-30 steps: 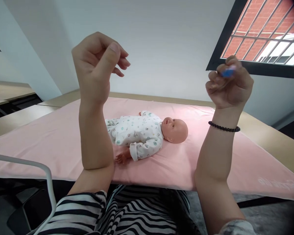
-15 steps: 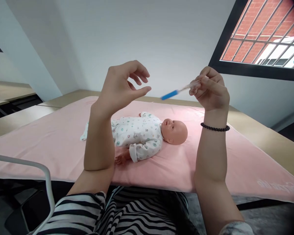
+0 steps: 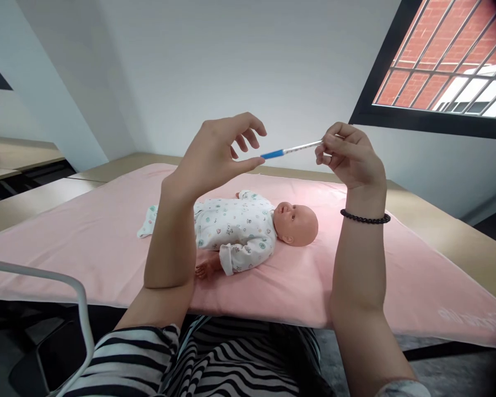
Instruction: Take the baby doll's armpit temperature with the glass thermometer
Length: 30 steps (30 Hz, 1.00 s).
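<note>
Head view: right hand (image 3: 351,160) pinches thermometer (image 3: 291,149), left hand (image 3: 215,157) seemingly touching.

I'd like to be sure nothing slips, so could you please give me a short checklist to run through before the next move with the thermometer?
1. Right hand pinches the clear end of the thermometer: ok.
2. Left hand open, fingertips at the blue tip, not yet gripping it: ok.
3. Thermometer held level, above the doll and apart from it: ok.
4. Doll lying on its back on the pink mat: ok.
5. Thermometer reading: cannot tell, too small.
</note>
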Each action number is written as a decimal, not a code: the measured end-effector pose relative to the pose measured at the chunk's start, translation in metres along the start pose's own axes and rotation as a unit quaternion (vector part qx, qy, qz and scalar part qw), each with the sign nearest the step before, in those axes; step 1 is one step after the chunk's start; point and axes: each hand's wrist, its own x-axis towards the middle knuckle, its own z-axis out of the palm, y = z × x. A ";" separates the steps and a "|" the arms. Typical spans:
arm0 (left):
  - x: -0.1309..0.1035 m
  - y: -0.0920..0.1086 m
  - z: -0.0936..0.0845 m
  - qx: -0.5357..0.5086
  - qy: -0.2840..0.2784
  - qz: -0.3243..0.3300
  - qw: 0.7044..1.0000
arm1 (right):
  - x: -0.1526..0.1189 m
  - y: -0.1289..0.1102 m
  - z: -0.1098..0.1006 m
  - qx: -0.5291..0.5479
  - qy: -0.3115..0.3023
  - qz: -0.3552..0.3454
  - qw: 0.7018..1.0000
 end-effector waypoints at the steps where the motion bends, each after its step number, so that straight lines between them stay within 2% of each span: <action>1: 0.000 -0.001 0.000 0.003 -0.002 0.002 1.000 | 0.000 0.000 0.000 0.009 0.010 -0.011 1.000; 3: 0.000 -0.003 -0.001 0.009 -0.001 0.002 1.000 | 0.000 0.000 -0.001 0.017 0.029 -0.026 0.999; 7: -0.001 -0.005 -0.004 0.023 0.007 -0.001 1.000 | -0.002 -0.001 -0.004 -0.031 0.036 0.005 0.999; 12: -0.002 -0.007 -0.008 0.022 0.025 0.005 0.999 | -0.004 -0.005 -0.010 0.010 0.099 -0.060 0.993; 15: -0.002 -0.006 -0.009 0.023 0.036 0.001 0.999 | -0.006 -0.008 -0.013 -0.051 0.109 -0.038 0.992; 18: -0.002 -0.006 -0.009 0.021 0.054 0.011 0.998 | -0.008 -0.010 -0.013 -0.046 0.105 -0.043 0.992; 22: 0.000 -0.007 -0.008 0.015 0.086 0.030 0.996 | -0.007 -0.011 -0.008 -0.030 0.086 -0.061 0.994; 27: 0.001 -0.008 -0.007 -0.009 0.112 0.009 0.994 | -0.003 -0.009 0.005 -0.012 0.083 -0.060 0.995; 30: 0.000 -0.007 -0.008 -0.010 0.119 -0.001 0.993 | -0.002 -0.009 0.015 -0.045 0.090 -0.051 0.994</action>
